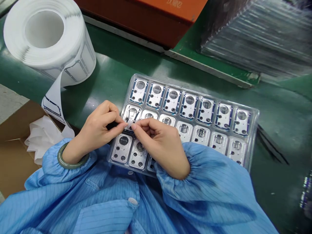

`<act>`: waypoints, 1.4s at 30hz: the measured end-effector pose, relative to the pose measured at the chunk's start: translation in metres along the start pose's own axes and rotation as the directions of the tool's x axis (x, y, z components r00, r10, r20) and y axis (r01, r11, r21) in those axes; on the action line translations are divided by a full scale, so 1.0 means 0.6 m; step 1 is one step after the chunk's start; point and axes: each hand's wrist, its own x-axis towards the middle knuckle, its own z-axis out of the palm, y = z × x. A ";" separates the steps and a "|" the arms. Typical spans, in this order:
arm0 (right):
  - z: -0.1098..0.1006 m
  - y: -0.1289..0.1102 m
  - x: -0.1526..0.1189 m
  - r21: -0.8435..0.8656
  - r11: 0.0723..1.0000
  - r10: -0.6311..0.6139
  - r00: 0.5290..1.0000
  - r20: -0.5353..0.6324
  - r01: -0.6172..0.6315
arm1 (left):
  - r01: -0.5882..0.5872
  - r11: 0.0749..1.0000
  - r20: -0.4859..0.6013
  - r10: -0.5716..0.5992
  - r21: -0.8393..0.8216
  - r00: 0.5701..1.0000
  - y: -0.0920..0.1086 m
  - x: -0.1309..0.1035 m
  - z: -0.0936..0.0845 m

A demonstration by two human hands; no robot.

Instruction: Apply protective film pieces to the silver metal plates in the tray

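Note:
A clear plastic tray [254, 130] holds rows of silver metal plates, each with a round window and small dark holes. The plates in the far row have dark blue frames round their edges. My left hand [102, 125] and my right hand [161, 139] meet over the leftmost plate [133, 112] of the middle row. Both pinch a thin dark adhesive frame [128, 118], which lies partly over that plate, its near end between my fingertips. My right hand and sleeve cover some plates in the middle and near rows.
A large white roll of frame stickers [85, 55] stands at the upper left, its strip hanging over a cardboard box [14, 159]. An orange bin [146, 19] and stacked clear trays [258, 42] are behind. Black tweezers [271, 144] lie right of the tray.

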 end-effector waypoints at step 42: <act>-0.013 0.012 -0.004 -0.242 0.951 -0.191 0.981 0.025 0.192 | -0.033 0.998 0.104 0.027 0.058 0.994 0.002 0.006 -0.009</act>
